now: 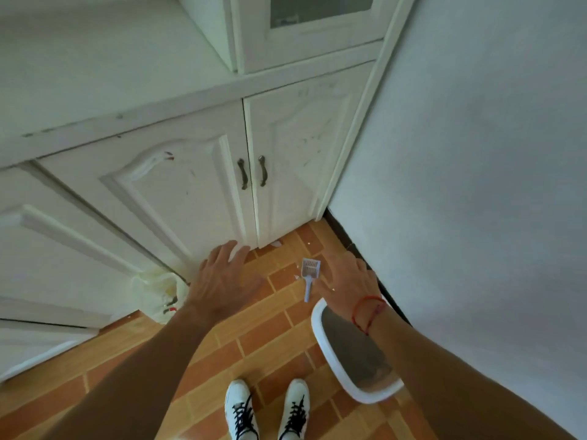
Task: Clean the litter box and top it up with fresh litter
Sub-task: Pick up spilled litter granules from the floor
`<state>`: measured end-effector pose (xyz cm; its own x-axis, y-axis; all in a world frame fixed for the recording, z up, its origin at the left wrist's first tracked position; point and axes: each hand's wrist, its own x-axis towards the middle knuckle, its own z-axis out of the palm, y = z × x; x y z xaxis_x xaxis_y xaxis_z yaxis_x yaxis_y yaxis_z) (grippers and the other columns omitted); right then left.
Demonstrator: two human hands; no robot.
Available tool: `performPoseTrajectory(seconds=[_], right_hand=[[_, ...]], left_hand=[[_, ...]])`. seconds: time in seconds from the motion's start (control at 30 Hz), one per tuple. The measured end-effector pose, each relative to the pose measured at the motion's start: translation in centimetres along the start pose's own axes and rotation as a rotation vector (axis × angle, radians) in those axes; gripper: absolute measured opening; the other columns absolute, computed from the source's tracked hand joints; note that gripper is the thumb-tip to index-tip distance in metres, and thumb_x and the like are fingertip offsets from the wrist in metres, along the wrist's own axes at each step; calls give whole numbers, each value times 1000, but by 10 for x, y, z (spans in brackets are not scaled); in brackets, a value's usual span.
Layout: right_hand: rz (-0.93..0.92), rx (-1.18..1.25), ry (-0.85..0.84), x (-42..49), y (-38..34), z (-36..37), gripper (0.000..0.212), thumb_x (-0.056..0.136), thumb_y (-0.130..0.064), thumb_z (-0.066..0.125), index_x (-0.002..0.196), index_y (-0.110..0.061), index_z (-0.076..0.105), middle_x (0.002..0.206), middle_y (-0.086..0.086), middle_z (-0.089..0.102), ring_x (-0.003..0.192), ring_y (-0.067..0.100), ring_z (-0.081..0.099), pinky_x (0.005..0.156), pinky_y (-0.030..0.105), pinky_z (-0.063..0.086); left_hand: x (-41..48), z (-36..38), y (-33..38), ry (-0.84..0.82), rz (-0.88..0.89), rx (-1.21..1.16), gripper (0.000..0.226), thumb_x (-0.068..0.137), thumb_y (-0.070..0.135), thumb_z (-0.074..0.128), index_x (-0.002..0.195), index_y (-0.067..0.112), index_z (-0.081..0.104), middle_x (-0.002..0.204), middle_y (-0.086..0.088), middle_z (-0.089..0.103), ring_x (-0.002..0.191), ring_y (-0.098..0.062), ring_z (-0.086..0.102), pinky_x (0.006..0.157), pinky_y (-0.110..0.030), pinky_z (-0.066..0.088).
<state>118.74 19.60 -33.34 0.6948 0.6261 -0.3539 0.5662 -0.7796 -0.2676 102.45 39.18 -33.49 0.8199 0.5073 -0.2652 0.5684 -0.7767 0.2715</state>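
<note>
A white litter box (320, 338) with grey litter inside stands on the tiled floor against the right wall. Beyond its far end lies a pale slotted litter scoop (308, 274) on the floor. My right hand (351, 279), with a red string at the wrist, hovers with straight fingers over the floor just right of the scoop, holding nothing. My left hand (224, 279) is stretched out with spread fingers above the floor, near the foot of the cabinet, and is empty too.
A white cabinet (197, 185) with two dark door handles fills the view ahead. A pale plastic bag (158, 292) with things in it sits on the floor by the cabinet at left. My white shoes (266, 411) stand at the bottom. Small white scraps dot the tiles.
</note>
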Motion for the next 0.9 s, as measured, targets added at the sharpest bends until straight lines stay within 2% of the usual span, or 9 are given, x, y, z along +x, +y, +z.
performPoseTrajectory(seconds=[0.13, 0.33, 0.5, 0.67, 0.8, 0.9], right_hand=[[14, 0, 49, -21, 15, -20, 59, 88, -52, 47, 142, -35, 33, 128, 4, 46, 118, 29, 47, 95, 47, 43], [62, 10, 43, -52, 33, -30, 61, 92, -53, 45, 147, -35, 29, 145, 8, 38, 130, 30, 39, 103, 47, 35], [127, 27, 91, -83, 39, -34, 50, 90, -50, 49, 136, -34, 38, 131, 3, 47, 119, 27, 46, 96, 41, 38], [210, -18, 127, -113, 32, -26, 57, 93, -51, 42, 146, -35, 29, 136, 4, 46, 121, 26, 45, 97, 40, 37], [289, -36, 149, -143, 12, -13, 60, 93, -56, 39, 148, -35, 26, 149, 8, 36, 130, 29, 38, 104, 43, 34], [335, -36, 176, -172, -7, -1, 62, 93, -58, 38, 149, -36, 25, 150, 7, 35, 130, 29, 39, 105, 44, 34]], left_hand=[[-18, -8, 26, -1, 50, 82, 90, 81, 77, 17, 149, 22, 40, 157, -9, 36, 143, -31, 34, 111, -49, 36], [-33, -11, 49, 34, 100, 142, 88, 82, 77, 20, 150, 24, 39, 158, -7, 35, 144, -30, 34, 112, -48, 36], [-42, -15, 57, 30, 149, 152, 88, 81, 77, 17, 150, 26, 35, 159, -5, 32, 145, -27, 30, 114, -45, 33], [-58, -20, 52, 55, 239, 111, 89, 80, 77, 16, 150, 27, 38, 157, -7, 36, 144, -28, 33, 113, -45, 35], [-77, -23, 38, 75, 349, 72, 80, 82, 72, 25, 141, 24, 49, 150, -7, 45, 138, -28, 41, 107, -45, 40], [-91, -22, 26, 74, 427, 69, 67, 87, 66, 38, 139, 26, 50, 149, -7, 44, 138, -28, 42, 106, -44, 41]])
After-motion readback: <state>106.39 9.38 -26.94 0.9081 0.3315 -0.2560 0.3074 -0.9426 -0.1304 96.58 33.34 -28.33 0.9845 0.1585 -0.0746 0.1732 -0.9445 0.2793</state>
